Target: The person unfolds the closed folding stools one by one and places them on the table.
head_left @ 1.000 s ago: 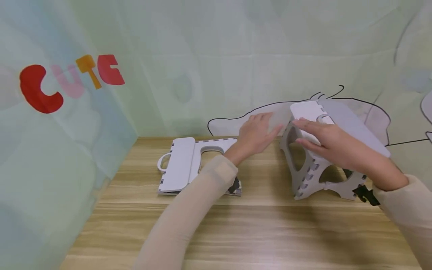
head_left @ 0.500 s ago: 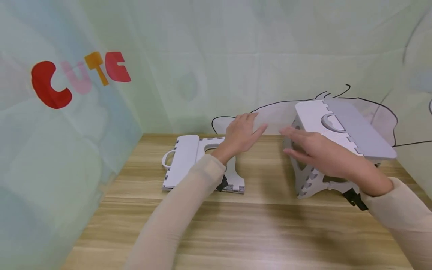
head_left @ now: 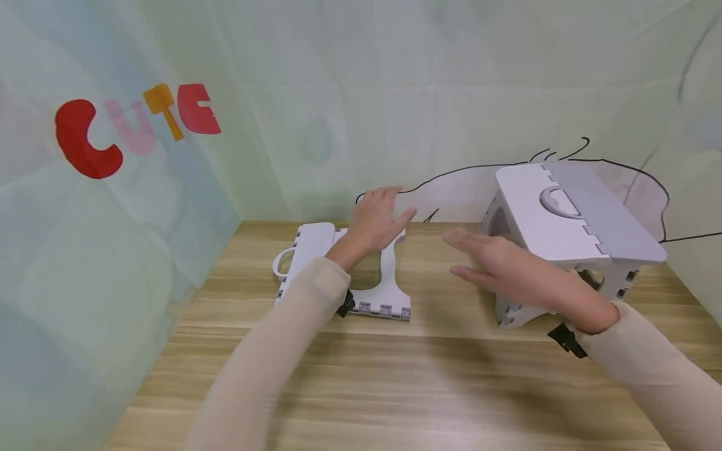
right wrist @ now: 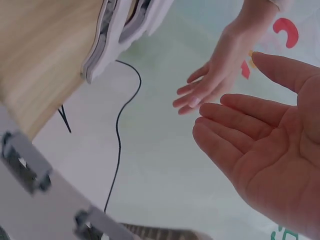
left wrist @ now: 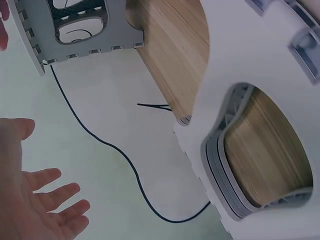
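A white-and-grey folding stool [head_left: 533,219] stands unfolded on the right of the wooden table, its oval carry handle flush with the top. A second folding stool [head_left: 386,297] lies folded flat at the left, with its handle loop sticking out to the left. My left hand [head_left: 372,219] hovers above the folded stool, fingers extended and holding nothing; the forearm hides part of that stool. Just left of the standing stool, my right hand [head_left: 502,266] hangs in the air with straight fingers. In the right wrist view its palm [right wrist: 280,145] shows bare.
The wooden table [head_left: 361,382] meets a pale printed cloth [head_left: 316,125] at the back. Another cloth wall with colourful letters [head_left: 90,141] stands along the left side. Black wrist straps [head_left: 566,340] sit at the sleeve cuffs.
Both hands have moved left, the right one off the standing stool's top, the left one farther over the folded stool. The head view has shifted slightly. Neither stool has visibly moved on the table.
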Tool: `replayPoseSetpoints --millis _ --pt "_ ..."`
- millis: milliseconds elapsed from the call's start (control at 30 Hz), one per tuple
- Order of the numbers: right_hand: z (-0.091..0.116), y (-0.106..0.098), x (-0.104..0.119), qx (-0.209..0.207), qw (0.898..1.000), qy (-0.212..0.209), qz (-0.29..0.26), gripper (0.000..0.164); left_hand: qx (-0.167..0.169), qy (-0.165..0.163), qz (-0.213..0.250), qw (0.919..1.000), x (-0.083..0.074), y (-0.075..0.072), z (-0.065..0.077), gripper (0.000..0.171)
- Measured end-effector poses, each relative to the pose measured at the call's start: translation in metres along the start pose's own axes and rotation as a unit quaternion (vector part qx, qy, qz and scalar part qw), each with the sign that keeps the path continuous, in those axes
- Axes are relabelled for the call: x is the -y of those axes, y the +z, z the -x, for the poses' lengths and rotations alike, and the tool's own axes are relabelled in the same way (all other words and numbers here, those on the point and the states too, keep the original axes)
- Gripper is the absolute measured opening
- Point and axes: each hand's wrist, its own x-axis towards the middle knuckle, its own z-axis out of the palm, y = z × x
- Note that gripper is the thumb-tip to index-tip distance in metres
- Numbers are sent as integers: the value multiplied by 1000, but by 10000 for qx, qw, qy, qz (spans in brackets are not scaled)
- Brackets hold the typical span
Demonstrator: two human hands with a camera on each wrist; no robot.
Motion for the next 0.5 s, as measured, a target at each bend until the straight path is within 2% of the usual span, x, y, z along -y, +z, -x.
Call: replayPoseSetpoints --millis 233,500 --pt "-7 29 2 148 9998 -72 -80 58 0 -47 -33 10000 22 -4 8 68" --pt "-11 68 3 294 9982 -61 -511 67 73 -20 199 9998 53 -4 20 66"
